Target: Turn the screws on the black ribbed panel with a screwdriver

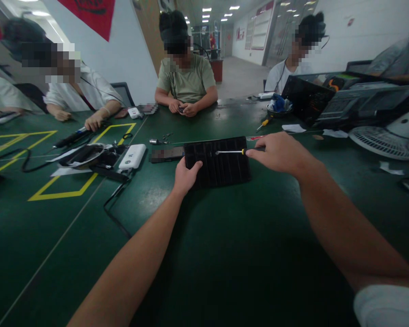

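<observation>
My left hand [187, 175] grips the left edge of a black ribbed panel [221, 170], thumb on its face and fingers hidden behind. The panel is tilted up above the green table [204, 254]. In my right hand [276, 152] is a screwdriver [230, 152] with a black and yellow handle. Its metal shaft lies level across the panel's face, pointing left, the tip near the panel's middle. Whether the tip touches a screw I cannot tell. Just left of the panel lies a flat dark device [167, 154], partly covered by it.
On the left are a white power bank [132, 157], a round tray of parts [85, 155] and a cable [114, 211]. A small metal cylinder [154, 141] lies behind the device. At right stand a white fan [391, 136] and a yellow screwdriver [264, 123]. Several people sit around the table.
</observation>
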Demonstrator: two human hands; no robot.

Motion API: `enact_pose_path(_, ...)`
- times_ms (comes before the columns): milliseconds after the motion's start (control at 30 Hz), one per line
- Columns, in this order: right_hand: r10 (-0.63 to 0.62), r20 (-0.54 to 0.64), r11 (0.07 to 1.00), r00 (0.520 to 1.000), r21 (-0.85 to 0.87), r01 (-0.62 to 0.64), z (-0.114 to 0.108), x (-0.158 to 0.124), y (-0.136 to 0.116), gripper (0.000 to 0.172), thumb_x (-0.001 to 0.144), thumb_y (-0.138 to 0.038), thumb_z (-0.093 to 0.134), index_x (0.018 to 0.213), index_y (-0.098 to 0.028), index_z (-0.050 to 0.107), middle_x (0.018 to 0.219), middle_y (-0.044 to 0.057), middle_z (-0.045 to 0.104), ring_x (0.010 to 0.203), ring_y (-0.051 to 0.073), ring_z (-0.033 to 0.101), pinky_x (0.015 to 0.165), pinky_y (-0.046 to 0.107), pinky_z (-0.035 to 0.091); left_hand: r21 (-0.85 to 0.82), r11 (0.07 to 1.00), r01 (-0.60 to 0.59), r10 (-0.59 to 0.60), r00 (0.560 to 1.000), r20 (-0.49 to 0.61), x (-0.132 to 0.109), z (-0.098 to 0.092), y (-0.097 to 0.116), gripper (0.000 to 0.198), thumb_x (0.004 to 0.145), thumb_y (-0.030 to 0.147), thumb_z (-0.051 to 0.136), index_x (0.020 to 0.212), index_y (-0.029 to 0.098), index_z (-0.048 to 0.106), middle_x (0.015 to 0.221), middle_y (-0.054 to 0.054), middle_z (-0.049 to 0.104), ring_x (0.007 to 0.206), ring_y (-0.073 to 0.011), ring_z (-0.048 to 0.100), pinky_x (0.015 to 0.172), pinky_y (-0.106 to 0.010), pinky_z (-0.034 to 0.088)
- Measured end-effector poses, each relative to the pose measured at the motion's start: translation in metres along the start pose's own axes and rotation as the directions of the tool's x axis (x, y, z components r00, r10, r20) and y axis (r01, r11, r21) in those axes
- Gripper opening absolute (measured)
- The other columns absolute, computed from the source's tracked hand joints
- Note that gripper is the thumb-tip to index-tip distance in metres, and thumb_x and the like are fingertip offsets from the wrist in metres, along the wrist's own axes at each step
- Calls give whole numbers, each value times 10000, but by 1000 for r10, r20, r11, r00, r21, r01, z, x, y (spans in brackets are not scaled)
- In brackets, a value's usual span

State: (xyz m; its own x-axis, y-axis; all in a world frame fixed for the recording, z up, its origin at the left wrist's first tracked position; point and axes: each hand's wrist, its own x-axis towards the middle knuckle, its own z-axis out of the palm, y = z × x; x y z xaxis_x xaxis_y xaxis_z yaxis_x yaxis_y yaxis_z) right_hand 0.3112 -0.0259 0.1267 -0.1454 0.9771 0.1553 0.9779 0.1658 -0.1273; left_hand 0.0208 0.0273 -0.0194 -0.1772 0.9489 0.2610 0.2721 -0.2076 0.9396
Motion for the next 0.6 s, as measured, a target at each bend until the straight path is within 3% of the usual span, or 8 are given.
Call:
enact_pose_path(300,-39,-37,998,999,37,40,1,0,0,365,976,-507,631,1046,-211,832,869,120,787,802,295,695,715,408,435,-5,1000,-3,3,1000,11,1,0,-3,322,838,340,808,1125,203,760,1138,-112,824,1076,-318,786,1044,-536,633)
enact_pose_path(600,-46,-37,998,998,37,48,4,0,5,203,880,-387,715,1004,-236,769,932,101,777,824,274,667,701,388,404,-12,1000,-2,2,1000,15,0,-1,-2,320,841,337,817,1127,204,762,1156,-123,825,1088,-328,788,1051,-560,632)
